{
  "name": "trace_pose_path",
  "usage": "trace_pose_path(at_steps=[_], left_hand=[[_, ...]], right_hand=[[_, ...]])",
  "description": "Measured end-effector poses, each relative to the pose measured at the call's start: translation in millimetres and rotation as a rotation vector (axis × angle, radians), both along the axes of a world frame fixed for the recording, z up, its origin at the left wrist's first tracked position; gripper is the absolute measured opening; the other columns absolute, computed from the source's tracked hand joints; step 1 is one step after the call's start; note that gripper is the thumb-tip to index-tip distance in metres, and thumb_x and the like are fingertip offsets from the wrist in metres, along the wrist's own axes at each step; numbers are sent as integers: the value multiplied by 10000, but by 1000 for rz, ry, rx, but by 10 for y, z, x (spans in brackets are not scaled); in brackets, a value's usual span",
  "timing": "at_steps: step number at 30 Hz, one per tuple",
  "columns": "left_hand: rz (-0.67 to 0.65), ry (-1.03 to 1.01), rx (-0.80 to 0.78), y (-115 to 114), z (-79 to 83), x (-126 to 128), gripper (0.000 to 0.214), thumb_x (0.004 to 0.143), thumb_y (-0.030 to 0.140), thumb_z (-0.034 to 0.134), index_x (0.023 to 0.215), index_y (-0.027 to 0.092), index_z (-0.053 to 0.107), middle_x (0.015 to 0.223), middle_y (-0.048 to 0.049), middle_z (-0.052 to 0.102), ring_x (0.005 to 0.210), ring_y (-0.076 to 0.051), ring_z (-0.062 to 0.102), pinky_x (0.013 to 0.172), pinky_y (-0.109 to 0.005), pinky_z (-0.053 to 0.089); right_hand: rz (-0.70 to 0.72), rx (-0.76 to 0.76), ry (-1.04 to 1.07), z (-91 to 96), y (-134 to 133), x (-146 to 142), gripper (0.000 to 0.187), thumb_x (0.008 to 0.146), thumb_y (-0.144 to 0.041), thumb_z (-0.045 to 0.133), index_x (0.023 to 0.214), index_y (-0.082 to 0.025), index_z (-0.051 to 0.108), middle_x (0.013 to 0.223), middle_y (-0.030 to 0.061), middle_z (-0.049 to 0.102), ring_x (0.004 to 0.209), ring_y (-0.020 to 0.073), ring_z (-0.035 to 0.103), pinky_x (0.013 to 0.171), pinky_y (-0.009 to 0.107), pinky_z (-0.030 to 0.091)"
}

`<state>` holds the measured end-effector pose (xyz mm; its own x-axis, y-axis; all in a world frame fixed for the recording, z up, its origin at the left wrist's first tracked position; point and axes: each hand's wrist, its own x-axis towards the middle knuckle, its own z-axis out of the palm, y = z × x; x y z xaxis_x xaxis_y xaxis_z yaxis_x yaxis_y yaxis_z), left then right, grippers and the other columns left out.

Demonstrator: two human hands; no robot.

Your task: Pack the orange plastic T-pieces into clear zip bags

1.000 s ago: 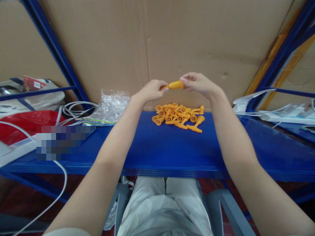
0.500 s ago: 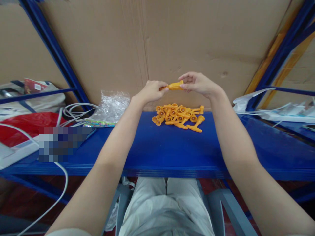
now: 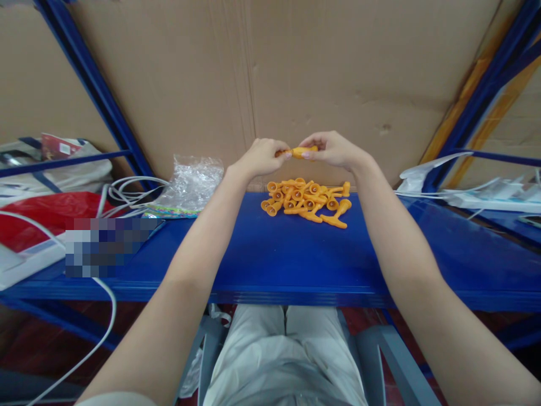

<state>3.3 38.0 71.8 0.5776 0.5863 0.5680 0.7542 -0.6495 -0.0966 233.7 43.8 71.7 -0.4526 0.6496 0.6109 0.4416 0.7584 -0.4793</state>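
Note:
An orange plastic piece (image 3: 303,151) is held up between both hands above the blue shelf (image 3: 296,259). My left hand (image 3: 260,158) pinches its left end with closed fingers. My right hand (image 3: 332,149) is closed over its right end, hiding most of it. Just below the hands, a pile of several orange plastic pieces (image 3: 306,200) with flared ends lies at the back of the shelf.
A crumpled clear plastic bag (image 3: 190,183) and white cables (image 3: 127,192) lie left of the pile. Red and white packages (image 3: 34,223) sit far left. White bags and cables (image 3: 473,192) lie at the right. A cardboard sheet (image 3: 296,73) backs the shelf.
Both hands have sunk slightly toward the pile. My right hand has closed further over the orange piece, so less of it shows.

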Motion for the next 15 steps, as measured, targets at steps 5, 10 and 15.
trace_pose_path(at_steps=[5, 10, 15], left_hand=[[14, 22, -69, 73, -43, -2, 424, 936, 399, 416, 1165, 175, 694, 1007, -68, 722, 967, -216, 618, 904, -354, 441], [61, 23, -150, 89, -52, -30, 419, 908, 409, 444, 1145, 188, 709, 1016, -76, 727, 958, -217, 620, 878, -340, 449], [109, -19, -181, 75, -19, -110, 383, 892, 406, 478, 1077, 169, 715, 925, -80, 715, 902, -211, 623, 844, -329, 444]], right_hand=[[-81, 56, -180, -23, -14, -61, 368, 734, -452, 782, 983, -182, 750, 991, 69, 751, 962, 237, 661, 898, 389, 528], [-255, 120, -294, -32, -5, -38, 321, 746, -366, 752, 997, -165, 748, 1025, 93, 745, 976, 254, 665, 933, 419, 507], [-432, 124, -254, -62, 110, 161, 320, 751, -360, 724, 999, -159, 727, 1004, 107, 729, 949, 261, 662, 909, 430, 523]])
